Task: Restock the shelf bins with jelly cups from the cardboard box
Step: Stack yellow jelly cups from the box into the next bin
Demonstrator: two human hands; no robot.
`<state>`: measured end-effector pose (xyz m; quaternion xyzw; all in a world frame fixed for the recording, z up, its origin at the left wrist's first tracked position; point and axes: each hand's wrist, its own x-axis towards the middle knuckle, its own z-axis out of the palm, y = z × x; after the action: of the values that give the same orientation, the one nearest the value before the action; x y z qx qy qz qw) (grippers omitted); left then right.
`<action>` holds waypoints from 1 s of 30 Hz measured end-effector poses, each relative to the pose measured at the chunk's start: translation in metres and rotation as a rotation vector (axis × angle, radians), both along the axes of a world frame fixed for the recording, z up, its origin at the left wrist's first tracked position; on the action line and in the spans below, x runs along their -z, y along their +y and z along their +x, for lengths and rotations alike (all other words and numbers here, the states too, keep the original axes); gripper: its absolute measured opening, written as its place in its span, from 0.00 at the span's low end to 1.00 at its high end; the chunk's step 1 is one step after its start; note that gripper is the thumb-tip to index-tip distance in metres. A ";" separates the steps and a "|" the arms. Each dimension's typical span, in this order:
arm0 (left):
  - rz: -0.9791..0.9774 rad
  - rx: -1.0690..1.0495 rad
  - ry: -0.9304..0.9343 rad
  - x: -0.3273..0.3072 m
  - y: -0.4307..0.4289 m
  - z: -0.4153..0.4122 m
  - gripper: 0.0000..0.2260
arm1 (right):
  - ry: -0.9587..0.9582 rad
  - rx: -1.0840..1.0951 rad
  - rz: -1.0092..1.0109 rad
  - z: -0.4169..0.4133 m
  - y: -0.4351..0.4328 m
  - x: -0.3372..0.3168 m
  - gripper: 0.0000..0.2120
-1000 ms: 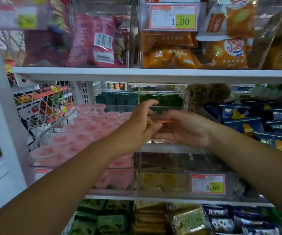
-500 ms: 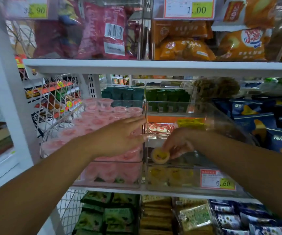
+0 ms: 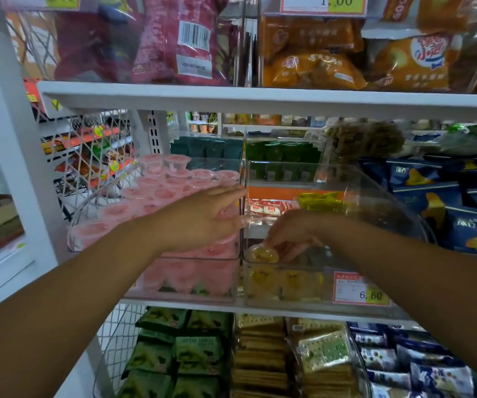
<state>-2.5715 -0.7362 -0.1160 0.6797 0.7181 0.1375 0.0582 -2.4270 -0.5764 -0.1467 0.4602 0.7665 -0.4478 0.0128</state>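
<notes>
My right hand (image 3: pixel 291 235) reaches down into the clear right bin (image 3: pixel 372 193) and pinches a yellow jelly cup (image 3: pixel 263 254) at the bin's front left corner. More yellow jelly cups (image 3: pixel 286 282) lie at the bottom of that bin. My left hand (image 3: pixel 202 218) hovers with straight fingers over the clear left bin (image 3: pixel 88 214), which is heaped with pink jelly cups (image 3: pixel 157 191). Its fingertips point to the wall between the two bins. The cardboard box is not in view.
The white shelf board (image 3: pixel 260 100) above carries red and orange snack bags. A price tag (image 3: pixel 357 288) reading 6.60 hangs on the right bin's front. Blue packets (image 3: pixel 461 208) sit to the right, green packets (image 3: pixel 191 351) and crackers below. A wire basket (image 3: pixel 88 150) hangs at left.
My right hand dropped from near my left hand into the right bin, carrying the yellow jelly cup low to the front. My left hand stayed spread over the pink cups.
</notes>
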 end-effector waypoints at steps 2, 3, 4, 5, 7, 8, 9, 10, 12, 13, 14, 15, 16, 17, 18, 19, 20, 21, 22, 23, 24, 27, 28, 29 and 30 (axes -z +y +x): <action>0.062 -0.029 0.015 -0.004 -0.005 0.007 0.37 | 0.067 0.002 0.321 0.008 -0.010 -0.015 0.18; 0.108 -0.041 0.006 -0.005 -0.008 0.011 0.36 | 0.140 -0.008 0.384 0.012 -0.014 -0.022 0.18; 0.163 -0.047 -0.013 -0.006 -0.012 0.016 0.33 | 0.211 -0.022 0.399 0.017 -0.018 -0.026 0.16; 0.225 -0.043 -0.043 -0.004 -0.018 0.022 0.30 | 0.272 -0.028 0.407 0.024 -0.024 -0.030 0.14; 0.350 -0.009 -0.114 0.001 -0.036 0.035 0.23 | 0.314 -0.070 0.495 0.039 -0.041 -0.035 0.10; 0.397 0.014 -0.144 0.005 -0.048 0.043 0.19 | 0.358 -0.103 0.558 0.048 -0.052 -0.035 0.10; 0.429 0.037 -0.178 0.013 -0.063 0.049 0.16 | 0.455 -0.129 0.611 0.058 -0.066 -0.033 0.10; 0.443 0.053 -0.228 0.023 -0.079 0.054 0.13 | 0.596 -0.144 0.616 0.069 -0.084 -0.028 0.10; 0.380 0.043 -0.373 0.057 -0.108 0.063 0.09 | 0.873 -0.209 0.534 0.094 -0.124 -0.002 0.09; 0.292 0.017 -0.450 0.083 -0.119 0.063 0.07 | 0.937 -0.249 0.467 0.103 -0.143 0.021 0.09; 0.171 -0.024 -0.500 0.114 -0.129 0.065 0.06 | 0.933 -0.287 0.389 0.109 -0.160 0.051 0.09; 0.027 -0.060 -0.500 0.150 -0.136 0.065 0.05 | 0.885 -0.301 0.311 0.113 -0.173 0.086 0.09; -0.128 -0.086 -0.471 0.190 -0.142 0.064 0.05 | 0.783 -0.309 0.230 0.114 -0.184 0.124 0.09; -0.281 -0.102 -0.449 0.230 -0.147 0.065 0.06 | 0.623 -0.325 0.132 0.112 -0.192 0.166 0.08; -0.428 -0.107 -0.441 0.270 -0.152 0.065 0.08 | 0.431 -0.356 0.028 0.110 -0.197 0.206 0.07; -0.556 -0.095 -0.436 0.307 -0.156 0.065 0.10 | 0.244 -0.390 -0.049 0.107 -0.199 0.247 0.07; -0.648 -0.087 -0.453 0.337 -0.161 0.068 0.11 | 0.092 -0.408 -0.106 0.106 -0.200 0.283 0.09; -0.716 -0.102 -0.489 0.365 -0.164 0.073 0.12 | -0.022 -0.390 -0.164 0.105 -0.200 0.316 0.11; -0.753 -0.128 -0.543 0.387 -0.167 0.079 0.13 | -0.081 -0.337 -0.227 0.107 -0.202 0.344 0.12; -0.775 -0.159 -0.581 0.408 -0.169 0.084 0.14 | -0.104 -0.269 -0.277 0.111 -0.203 0.369 0.12; -0.794 -0.196 -0.624 0.427 -0.172 0.087 0.17 | -0.129 -0.207 -0.296 0.116 -0.203 0.392 0.12; -0.890 -0.304 -0.746 0.479 -0.178 0.090 0.29 | -0.245 -0.132 -0.290 0.126 -0.205 0.445 0.18; -0.912 -0.364 -0.715 0.495 -0.180 0.090 0.31 | -0.224 -0.092 -0.317 0.125 -0.205 0.457 0.19; -0.925 -0.432 -0.665 0.510 -0.182 0.087 0.32 | -0.174 -0.059 -0.350 0.123 -0.205 0.467 0.19; -0.915 -0.489 -0.633 0.524 -0.184 0.084 0.34 | -0.107 -0.029 -0.381 0.117 -0.206 0.475 0.19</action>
<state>-2.4873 -0.9205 -0.6400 0.3272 0.7874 0.0197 0.5220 -2.3099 -0.7823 -0.6219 0.4616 0.6725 -0.5595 0.1469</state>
